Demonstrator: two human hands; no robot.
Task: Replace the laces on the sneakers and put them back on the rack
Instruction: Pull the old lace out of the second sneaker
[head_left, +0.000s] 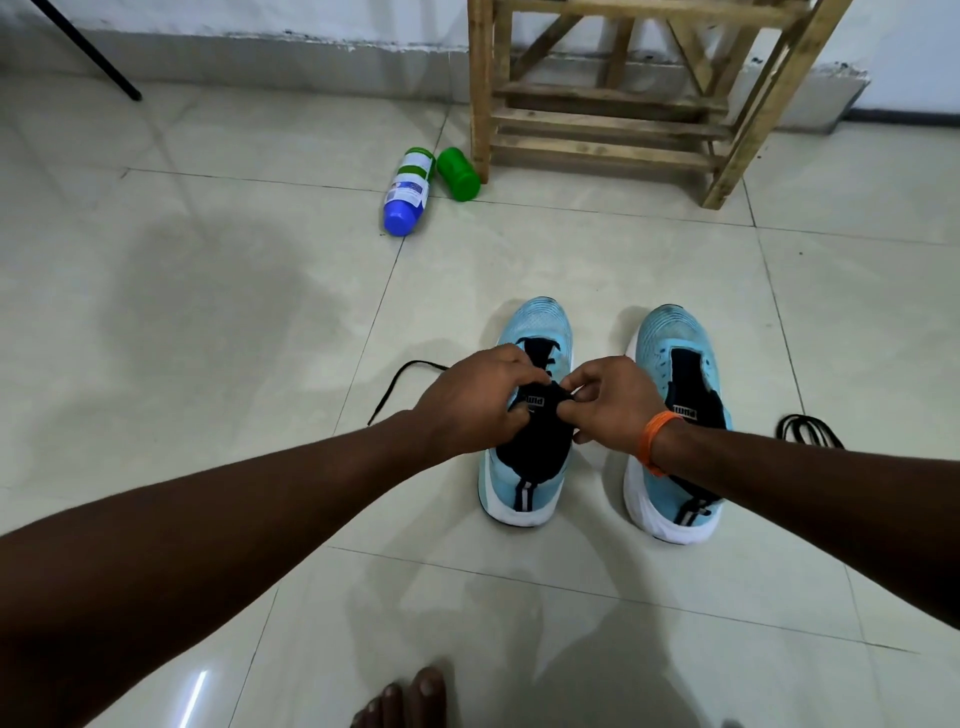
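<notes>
Two light-blue sneakers stand side by side on the tiled floor, toes pointing away from me. The left sneaker (535, 332) carries a black lace (400, 379) through its front eyelets, with one loose end trailing left over the floor. My left hand (475, 402) grips the lace at the black tongue, fingers curled. My right hand (610, 402), with an orange band at the wrist, pinches the lace at the same spot. The right sneaker (672, 332) has bare eyelets. A bundled black lace (805, 428) lies on the floor to its right.
A wooden rack (613, 130) stands against the wall beyond the sneakers. A white bottle with a blue cap (408, 192) and a green container (458, 174) lie by its left leg. A black pole (93, 57) leans at the upper left. My bare toes (410, 696) show at the bottom.
</notes>
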